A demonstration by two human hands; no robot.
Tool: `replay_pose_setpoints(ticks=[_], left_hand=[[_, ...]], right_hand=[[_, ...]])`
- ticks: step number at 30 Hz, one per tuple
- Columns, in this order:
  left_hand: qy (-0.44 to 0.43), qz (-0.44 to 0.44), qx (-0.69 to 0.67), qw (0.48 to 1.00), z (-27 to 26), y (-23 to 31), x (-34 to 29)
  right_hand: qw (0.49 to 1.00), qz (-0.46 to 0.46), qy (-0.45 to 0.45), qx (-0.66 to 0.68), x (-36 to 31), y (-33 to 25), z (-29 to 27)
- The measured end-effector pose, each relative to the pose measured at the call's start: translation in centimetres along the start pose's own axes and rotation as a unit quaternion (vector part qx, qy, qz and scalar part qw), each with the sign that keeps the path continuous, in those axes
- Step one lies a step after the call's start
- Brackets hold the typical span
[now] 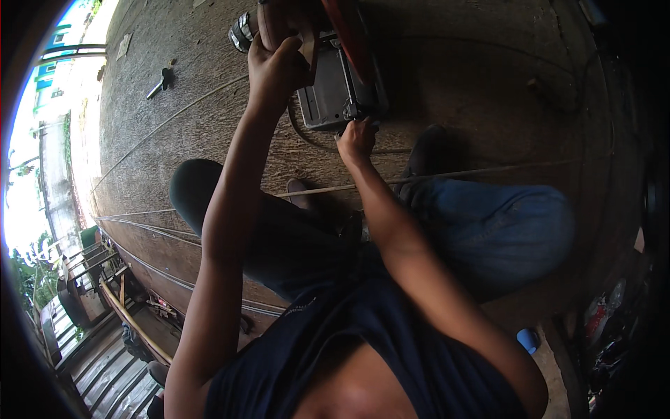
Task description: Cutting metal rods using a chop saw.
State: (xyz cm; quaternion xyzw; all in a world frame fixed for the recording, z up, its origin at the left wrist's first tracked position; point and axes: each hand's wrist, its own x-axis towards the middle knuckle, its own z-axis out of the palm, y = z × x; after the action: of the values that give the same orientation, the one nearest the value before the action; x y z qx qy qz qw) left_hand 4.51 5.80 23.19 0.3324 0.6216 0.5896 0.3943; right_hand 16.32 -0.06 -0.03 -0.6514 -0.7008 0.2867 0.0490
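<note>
A floor machine that looks like a cut-off saw stands at the top middle, with a dark metal base (324, 94) and a reddish-brown upper housing (278, 19). My left hand (278, 70) is closed around a curved brown handle (309, 49) at the housing's side. My right hand (357, 142) is closed at the base's near end, by a small metal clamp fitting (351, 108). What its fingers grip is mostly hidden under the hand. A red bar (349, 42) slants over the base from the top edge. Silver wrapping (241, 31) covers a round part left of the housing.
Cords (328, 189) run across the rough brown floor (174, 126) between my feet and the machine. A small dark tool (160, 84) lies at the left. My bent knees (502, 230) flank my arms. A blue cup-like object (527, 341) sits at lower right, near plastic-wrapped clutter (604, 314).
</note>
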Motion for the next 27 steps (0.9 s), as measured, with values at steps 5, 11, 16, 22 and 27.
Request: replay_pose_setpoints(ticks=[5, 11, 16, 22, 27], left_hand=[[-0.004, 0.001, -0.003, 1.000, -0.2, 0.0, 0.3], [-0.005, 0.001, -0.009, 1.000, -0.7, -0.8, 0.8], [0.002, 0.011, -0.003, 1.000, 0.0, -0.3, 0.4], [-0.006, 0.005, 0.003, 1.000, 0.3, 0.5, -0.3], [-0.002, -0.003, 0.018, 1.000, 0.0, 0.3, -0.1]], right_hand=[[0.996, 0.018, 0.025, 0.079, 0.1, 1.0, -1.1], [0.970, 0.162, 0.086, 0.162, 2.9, 4.2, 1.0], [0.751, 0.436, -0.051, 0.494, 7.8, 6.0, 5.2], [0.714, 0.454, -0.117, 0.520, 9.1, 7.9, 9.9], [0.701, 0.443, -0.164, 0.535, 9.5, 9.3, 13.1]])
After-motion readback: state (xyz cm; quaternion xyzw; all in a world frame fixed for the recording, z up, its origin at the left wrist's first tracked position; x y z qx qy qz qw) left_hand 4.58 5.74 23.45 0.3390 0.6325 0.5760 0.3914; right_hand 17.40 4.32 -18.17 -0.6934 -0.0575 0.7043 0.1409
